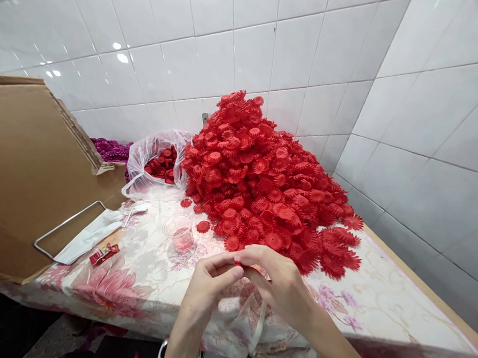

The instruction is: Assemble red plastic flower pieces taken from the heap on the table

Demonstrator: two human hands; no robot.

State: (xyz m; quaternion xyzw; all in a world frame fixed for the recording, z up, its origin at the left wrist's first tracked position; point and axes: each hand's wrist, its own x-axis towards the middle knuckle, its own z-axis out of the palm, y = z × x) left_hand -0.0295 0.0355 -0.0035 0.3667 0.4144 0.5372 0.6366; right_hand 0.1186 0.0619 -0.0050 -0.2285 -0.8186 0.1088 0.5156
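My left hand (211, 278) and my right hand (284, 278) meet fingertip to fingertip above the front of the table. Both are closed in a pinch around a small red piece (238, 263), mostly hidden by the fingers. Right behind them rises a big heap of red fringed flower-shaped discs (258, 185), its lower edge almost at my right hand's knuckles. To the left of my hands stands a clear plastic cup (183, 239) with something pinkish red in its bottom. Beneath my hands lies a clear plastic bag (255, 324) at the table's front edge.
A clear bag (137, 165) of darker red pieces sits left of the heap, with purple pieces (111, 150) behind it. A large cardboard box (34, 173) stands at the left. A red wrapper (104, 253) and white tissue (89, 235) lie on the flowered tablecloth (381, 293). Tiled walls close off the back and right.
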